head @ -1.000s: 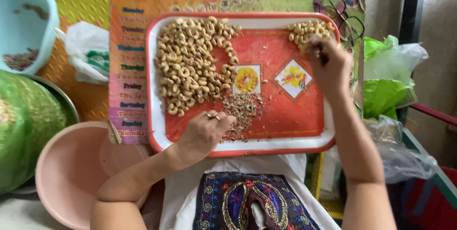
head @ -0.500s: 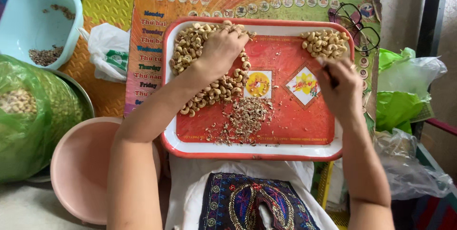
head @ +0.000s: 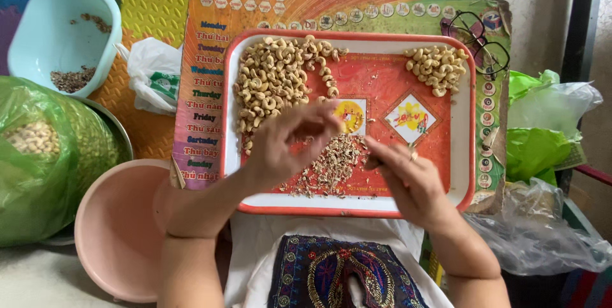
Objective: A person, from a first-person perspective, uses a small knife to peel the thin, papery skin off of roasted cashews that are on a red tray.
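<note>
Left hand [head: 290, 145] is pinching something small, likely a nut, over the red tray [head: 462, 123]; right hand [head: 408, 177] is closing in just right, grasp unclear.

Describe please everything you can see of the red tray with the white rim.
The tray is a rounded rectangle, apparently plastic, red inside with a white rim and two printed yellow pictures at its middle. It lies flat on a colourful board. It holds a big heap of nuts at upper left, a small heap at upper right, and shell scraps near the front. Both hands hover over it.
</note>
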